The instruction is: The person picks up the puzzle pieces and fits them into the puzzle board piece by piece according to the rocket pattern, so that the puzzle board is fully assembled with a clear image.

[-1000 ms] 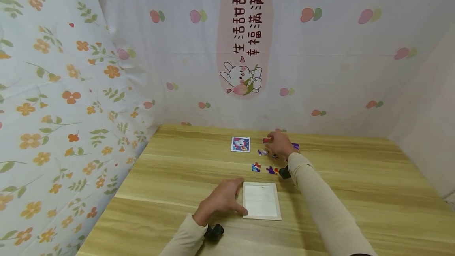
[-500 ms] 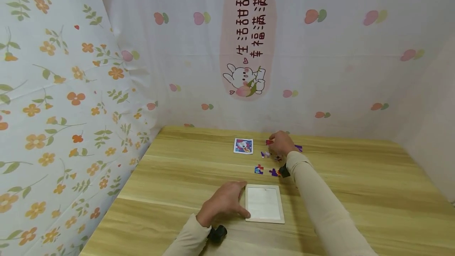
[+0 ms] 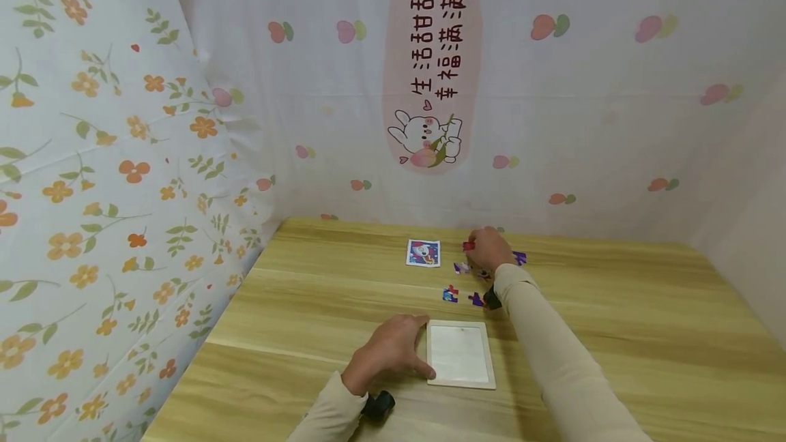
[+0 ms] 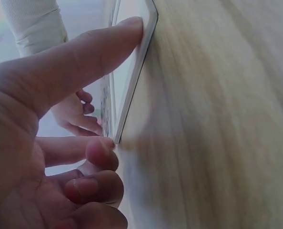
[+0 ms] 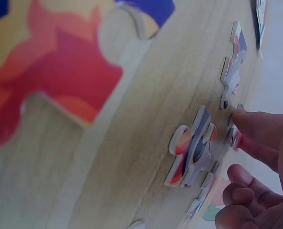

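In the head view my left hand (image 3: 393, 348) lies at the left side of a white square frame (image 3: 460, 384). Its thumb rests on the near left corner of the rim and its index fingertip touches the far left corner. The left wrist view shows the other fingers (image 4: 96, 188) curled beside the frame. Farther back, my right hand (image 3: 491, 249) pinches a red jigsaw piece (image 3: 469, 246) between thumb and index finger, low over the table. Several other jigsaw pieces lie around it, among them a purple one (image 3: 519, 258) and a blue-and-red one (image 3: 451, 294).
A small picture card (image 3: 423, 253) lies to the left of the pieces on the wooden table (image 3: 295, 305). Close to the right wrist camera is a red and orange jigsaw piece (image 5: 60, 67). A printed white curtain (image 3: 331, 114) hangs behind the table.
The head view has shifted slightly, moving the scene a little right and down. My right thumb and index finger have closed on the red jigsaw piece; my left hand stays at the frame.
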Action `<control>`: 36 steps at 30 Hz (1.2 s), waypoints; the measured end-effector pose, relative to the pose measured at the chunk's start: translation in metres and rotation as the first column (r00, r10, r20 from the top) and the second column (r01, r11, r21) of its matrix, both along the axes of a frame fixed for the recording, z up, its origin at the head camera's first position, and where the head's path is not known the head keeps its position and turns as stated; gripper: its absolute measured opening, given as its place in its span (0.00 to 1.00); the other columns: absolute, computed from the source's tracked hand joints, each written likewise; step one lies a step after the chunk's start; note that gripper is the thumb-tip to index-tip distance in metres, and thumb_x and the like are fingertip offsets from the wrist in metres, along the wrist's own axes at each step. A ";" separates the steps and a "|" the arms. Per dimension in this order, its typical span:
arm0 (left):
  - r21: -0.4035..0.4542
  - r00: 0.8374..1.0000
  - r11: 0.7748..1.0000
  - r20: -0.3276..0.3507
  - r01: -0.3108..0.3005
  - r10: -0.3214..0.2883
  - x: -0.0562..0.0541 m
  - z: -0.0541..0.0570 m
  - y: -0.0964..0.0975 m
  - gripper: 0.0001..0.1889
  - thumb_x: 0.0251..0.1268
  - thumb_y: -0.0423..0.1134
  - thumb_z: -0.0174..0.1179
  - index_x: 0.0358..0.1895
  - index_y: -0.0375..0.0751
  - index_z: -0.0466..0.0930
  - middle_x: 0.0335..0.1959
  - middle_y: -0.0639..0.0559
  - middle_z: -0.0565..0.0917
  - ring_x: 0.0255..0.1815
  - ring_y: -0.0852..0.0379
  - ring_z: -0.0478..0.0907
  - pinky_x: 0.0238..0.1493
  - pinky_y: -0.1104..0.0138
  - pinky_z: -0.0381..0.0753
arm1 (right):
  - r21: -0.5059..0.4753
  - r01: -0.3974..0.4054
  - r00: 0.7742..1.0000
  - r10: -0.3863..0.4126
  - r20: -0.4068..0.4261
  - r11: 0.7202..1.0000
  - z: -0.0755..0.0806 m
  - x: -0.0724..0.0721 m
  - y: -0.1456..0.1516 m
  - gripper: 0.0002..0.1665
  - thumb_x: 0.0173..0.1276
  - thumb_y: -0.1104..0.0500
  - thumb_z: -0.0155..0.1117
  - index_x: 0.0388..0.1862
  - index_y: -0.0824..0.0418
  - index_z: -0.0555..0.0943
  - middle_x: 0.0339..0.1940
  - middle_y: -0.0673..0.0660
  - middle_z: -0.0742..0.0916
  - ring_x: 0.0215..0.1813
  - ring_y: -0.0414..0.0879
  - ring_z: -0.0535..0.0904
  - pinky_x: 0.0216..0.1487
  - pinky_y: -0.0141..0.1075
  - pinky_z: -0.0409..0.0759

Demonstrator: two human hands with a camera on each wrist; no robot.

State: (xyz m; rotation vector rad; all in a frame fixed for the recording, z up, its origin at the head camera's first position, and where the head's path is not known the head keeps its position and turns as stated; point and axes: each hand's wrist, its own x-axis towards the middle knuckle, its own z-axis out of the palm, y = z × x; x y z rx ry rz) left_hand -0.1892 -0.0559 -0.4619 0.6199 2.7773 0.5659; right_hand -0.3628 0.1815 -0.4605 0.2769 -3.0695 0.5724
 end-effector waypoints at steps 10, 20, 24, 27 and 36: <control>-0.023 0.998 0.999 -0.051 0.046 -0.047 0.003 -0.002 0.004 0.46 0.35 0.55 0.84 0.63 0.43 0.78 0.63 0.51 0.82 0.64 0.52 0.78 0.64 0.61 0.76 | -0.034 0.021 0.999 -0.022 -0.026 0.999 -0.001 0.002 0.009 0.12 0.65 0.63 0.68 0.45 0.68 0.81 0.42 0.66 0.85 0.40 0.56 0.80 0.39 0.47 0.80; -0.060 0.997 0.996 -0.043 0.063 -0.065 0.004 -0.002 0.006 0.46 0.35 0.56 0.83 0.64 0.45 0.78 0.58 0.51 0.84 0.58 0.54 0.80 0.58 0.62 0.79 | -0.254 0.060 0.998 -0.065 -0.009 0.965 0.002 0.010 0.017 0.10 0.69 0.66 0.57 0.41 0.69 0.85 0.36 0.68 0.88 0.33 0.55 0.82 0.31 0.41 0.78; -0.071 0.996 0.994 -0.030 0.086 -0.088 0.004 -0.001 0.003 0.47 0.35 0.57 0.83 0.66 0.45 0.77 0.59 0.51 0.84 0.58 0.55 0.80 0.58 0.62 0.79 | -0.316 0.071 0.997 -0.063 0.035 0.946 0.006 0.012 0.021 0.12 0.67 0.67 0.57 0.41 0.69 0.86 0.38 0.68 0.89 0.34 0.54 0.82 0.33 0.40 0.78; -0.073 0.994 0.992 -0.034 0.103 -0.105 0.004 0.000 0.001 0.48 0.35 0.57 0.83 0.66 0.45 0.76 0.58 0.51 0.84 0.58 0.55 0.80 0.58 0.62 0.79 | -0.351 0.075 0.996 -0.056 0.064 0.933 0.011 0.015 0.024 0.11 0.65 0.67 0.58 0.40 0.69 0.87 0.39 0.67 0.89 0.36 0.55 0.82 0.34 0.40 0.78; -0.080 0.996 0.993 -0.029 0.083 -0.086 0.000 0.002 -0.003 0.50 0.35 0.58 0.83 0.68 0.45 0.75 0.60 0.49 0.83 0.60 0.53 0.79 0.59 0.60 0.79 | -0.424 0.109 0.985 -0.041 0.167 0.899 0.020 0.024 0.027 0.09 0.69 0.64 0.63 0.43 0.67 0.86 0.69 0.70 0.77 0.53 0.61 0.80 0.36 0.37 0.78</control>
